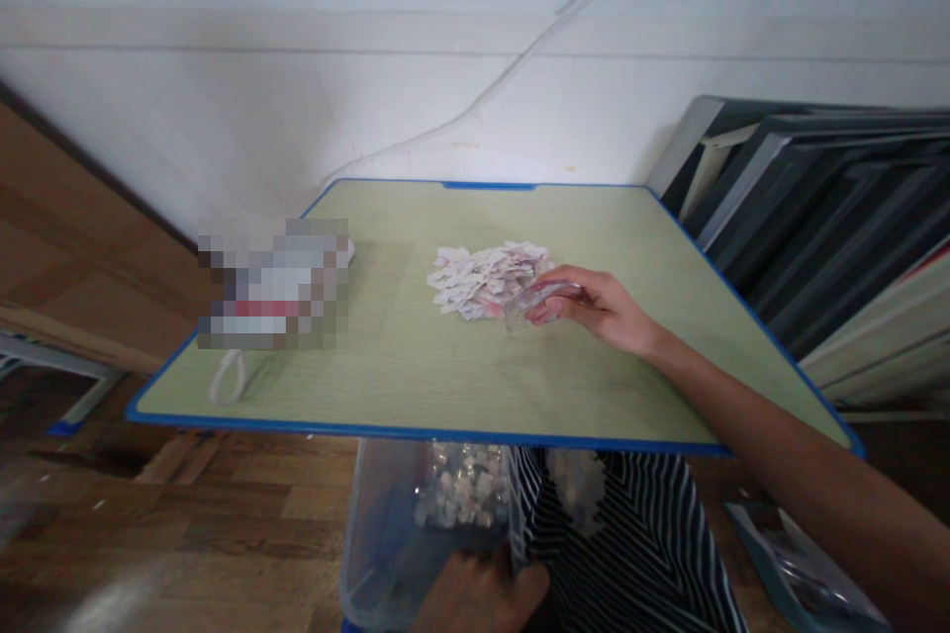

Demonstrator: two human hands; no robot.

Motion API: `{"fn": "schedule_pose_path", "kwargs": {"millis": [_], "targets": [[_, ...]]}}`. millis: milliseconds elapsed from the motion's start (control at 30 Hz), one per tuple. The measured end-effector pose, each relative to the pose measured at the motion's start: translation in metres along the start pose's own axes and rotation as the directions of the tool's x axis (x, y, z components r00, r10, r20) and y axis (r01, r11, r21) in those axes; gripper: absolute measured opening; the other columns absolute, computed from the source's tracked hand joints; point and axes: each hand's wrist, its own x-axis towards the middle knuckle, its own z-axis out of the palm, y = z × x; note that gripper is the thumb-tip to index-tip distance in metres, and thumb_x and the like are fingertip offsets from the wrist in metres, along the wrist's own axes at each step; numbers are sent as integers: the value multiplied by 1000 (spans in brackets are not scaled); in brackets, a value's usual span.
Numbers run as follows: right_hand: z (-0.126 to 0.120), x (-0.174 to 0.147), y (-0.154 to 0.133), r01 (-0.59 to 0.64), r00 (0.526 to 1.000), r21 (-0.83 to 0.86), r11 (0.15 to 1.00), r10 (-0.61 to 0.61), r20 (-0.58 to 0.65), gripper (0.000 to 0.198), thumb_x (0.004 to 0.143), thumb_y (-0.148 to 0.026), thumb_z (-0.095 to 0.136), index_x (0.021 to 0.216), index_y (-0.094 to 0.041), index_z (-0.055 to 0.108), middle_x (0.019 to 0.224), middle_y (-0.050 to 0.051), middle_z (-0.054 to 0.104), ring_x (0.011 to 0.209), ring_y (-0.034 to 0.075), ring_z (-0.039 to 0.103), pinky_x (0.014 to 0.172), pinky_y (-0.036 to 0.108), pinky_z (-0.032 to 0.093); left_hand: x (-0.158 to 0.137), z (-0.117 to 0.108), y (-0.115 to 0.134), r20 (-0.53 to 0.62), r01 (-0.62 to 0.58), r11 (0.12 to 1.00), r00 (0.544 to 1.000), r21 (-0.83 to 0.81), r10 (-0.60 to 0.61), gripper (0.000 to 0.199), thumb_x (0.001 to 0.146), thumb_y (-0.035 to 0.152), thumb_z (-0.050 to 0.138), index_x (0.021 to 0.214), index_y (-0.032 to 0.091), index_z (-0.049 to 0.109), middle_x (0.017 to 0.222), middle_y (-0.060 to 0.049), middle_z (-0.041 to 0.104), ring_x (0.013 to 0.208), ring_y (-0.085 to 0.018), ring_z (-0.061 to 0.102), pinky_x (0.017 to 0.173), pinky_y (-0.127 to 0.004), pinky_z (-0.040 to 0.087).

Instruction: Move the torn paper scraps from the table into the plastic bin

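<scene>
On the green tabletop (416, 376) lies a loose pile of small white paper slips (475, 282) with faint pink print. My right hand (601, 307) reaches in from the right, closed on a clear plastic bag (523, 307) at the pile's right edge. Whether the bag has anything in it is hard to make out. Below the table's front edge, my left hand (479, 593) is closed over the near right rim of a translucent plastic bin (354, 544). Inside the bin, towards the back, are several small clear packets (464, 490) with pale contents.
A blurred-out white bag (274, 287) with a looped strap (228, 378) sits at the table's left. Striped cloth (638, 534) is beside the bin. Dark flat panels (838, 188) lean at right; a cardboard box (81, 247) stands left. A cable (512, 69) runs along the wall.
</scene>
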Motion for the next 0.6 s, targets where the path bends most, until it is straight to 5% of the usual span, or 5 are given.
{"fn": "schedule_pose_path", "kwargs": {"millis": [167,600], "targets": [[0,0,-1,-11,1000,75,997,13,-24,20,77,-27,56,93,-16,54,82,4,65,72,14,65,68,30,54,-1,3,0,-64,-5,1000,998,-3,5,18,84,15,48,102,21,51,87,-7,63,73,-21,61,58,-27,46],[2,-1,0,-36,998,56,998,33,61,15,78,-26,54,91,-17,55,77,2,65,71,15,65,65,30,54,1,-3,0,50,5,1000,999,-15,-4,22,83,15,48,103,21,51,85,-8,64,72,-23,61,55,-27,46]]}}
